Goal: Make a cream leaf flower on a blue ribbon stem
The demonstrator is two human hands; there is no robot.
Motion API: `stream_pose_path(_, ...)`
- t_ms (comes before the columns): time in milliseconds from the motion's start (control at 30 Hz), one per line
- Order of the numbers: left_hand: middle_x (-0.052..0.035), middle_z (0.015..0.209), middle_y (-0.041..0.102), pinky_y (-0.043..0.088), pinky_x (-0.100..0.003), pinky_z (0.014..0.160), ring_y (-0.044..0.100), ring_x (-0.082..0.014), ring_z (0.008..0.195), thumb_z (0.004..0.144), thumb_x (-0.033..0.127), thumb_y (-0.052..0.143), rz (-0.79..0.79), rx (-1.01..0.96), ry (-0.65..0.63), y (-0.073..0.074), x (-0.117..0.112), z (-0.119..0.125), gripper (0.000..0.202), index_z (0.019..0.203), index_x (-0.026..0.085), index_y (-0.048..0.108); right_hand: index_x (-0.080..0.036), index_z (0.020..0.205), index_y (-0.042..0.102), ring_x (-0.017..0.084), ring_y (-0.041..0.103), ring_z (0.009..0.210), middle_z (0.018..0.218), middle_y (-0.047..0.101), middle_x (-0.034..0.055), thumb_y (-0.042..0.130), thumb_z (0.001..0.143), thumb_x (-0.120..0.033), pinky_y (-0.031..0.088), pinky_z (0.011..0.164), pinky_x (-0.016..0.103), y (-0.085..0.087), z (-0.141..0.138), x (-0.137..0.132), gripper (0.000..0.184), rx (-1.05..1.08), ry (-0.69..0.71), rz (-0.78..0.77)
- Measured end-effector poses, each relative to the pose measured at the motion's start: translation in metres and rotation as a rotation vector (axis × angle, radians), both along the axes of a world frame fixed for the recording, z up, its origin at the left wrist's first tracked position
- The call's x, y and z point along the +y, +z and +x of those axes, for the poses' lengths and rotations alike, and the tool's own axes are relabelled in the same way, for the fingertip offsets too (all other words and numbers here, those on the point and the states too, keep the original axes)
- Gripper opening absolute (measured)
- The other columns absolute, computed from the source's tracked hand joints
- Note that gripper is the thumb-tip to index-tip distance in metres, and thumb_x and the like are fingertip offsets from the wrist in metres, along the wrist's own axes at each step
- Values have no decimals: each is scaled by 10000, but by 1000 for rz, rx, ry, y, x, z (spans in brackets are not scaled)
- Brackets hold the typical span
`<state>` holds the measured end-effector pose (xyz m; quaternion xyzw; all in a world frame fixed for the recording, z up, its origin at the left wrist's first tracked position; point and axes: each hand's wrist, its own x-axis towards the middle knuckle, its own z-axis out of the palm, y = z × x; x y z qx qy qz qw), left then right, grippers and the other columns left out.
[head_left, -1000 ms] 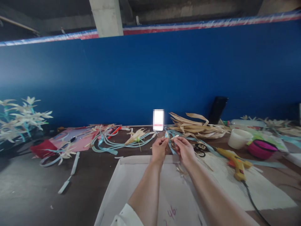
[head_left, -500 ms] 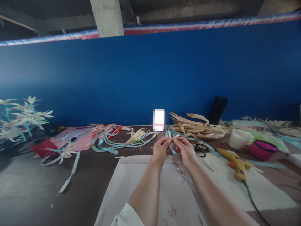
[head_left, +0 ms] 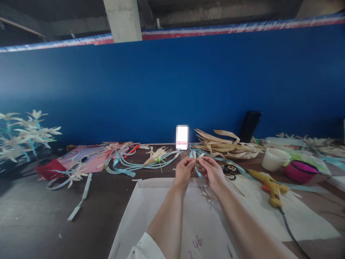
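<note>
Above the far rim of a white box lid [head_left: 159, 205], my left hand [head_left: 184, 172] and my right hand [head_left: 212, 172] are close together. Both pinch a small pale strip of dried husk [head_left: 198, 157] between thumb and fingers; its lower part is hidden by the fingers. Light blue ribbon [head_left: 198, 172] shows just behind and between the hands. Black-handled scissors [head_left: 230, 172] lie right beside my right hand. A bundle of dried husks [head_left: 226, 145] rests beyond it on the dark table.
To the right are a yellow glue gun [head_left: 272, 187] on paper [head_left: 302, 219], a white cup [head_left: 275, 159] and a pink bowl [head_left: 301, 172]. Blue cords [head_left: 134, 166], a husk flower [head_left: 157, 157] and red pot [head_left: 50, 169] lie left. A blue panel [head_left: 151, 86] stands behind.
</note>
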<state>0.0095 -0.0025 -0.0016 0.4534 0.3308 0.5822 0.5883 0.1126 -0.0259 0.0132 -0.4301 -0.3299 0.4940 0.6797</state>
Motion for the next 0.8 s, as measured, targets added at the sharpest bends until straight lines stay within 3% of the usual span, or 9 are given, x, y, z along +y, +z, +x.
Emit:
stream_pose_path(167,-8,686,591,393,-189,542,484,-71,556,653,389,676,29,-9,-9,-3,2,-1,285,778,134,661,-172,777,602,51,345,408,523,477,-52,744,594,-423,199,341,169,4,1,-3,341,15,65,37)
stream_pose_path(367,4,651,569,381,-185,541,469,-62,544,655,367,673,27,-29,-42,-4,2,0,255,755,133,652,-185,870,627,55,392,435,683,581,-3,716,608,-447,229,318,160,11,12,-2,381,180,17,-22)
stream_pose_path(600,-7,668,585,402,-187,553,493,-68,560,639,388,692,-14,-36,-34,-1,2,-1,296,769,126,646,-160,770,670,38,370,418,634,596,-10,784,519,-335,226,324,146,8,17,0,326,15,-9,-95)
stream_pose_path(800,-12,662,598,406,-194,543,503,-78,554,619,388,706,-46,-65,-8,4,1,-3,311,776,127,649,-150,703,643,43,373,424,598,559,-17,776,555,-365,197,339,157,8,19,-3,293,-71,113,-87)
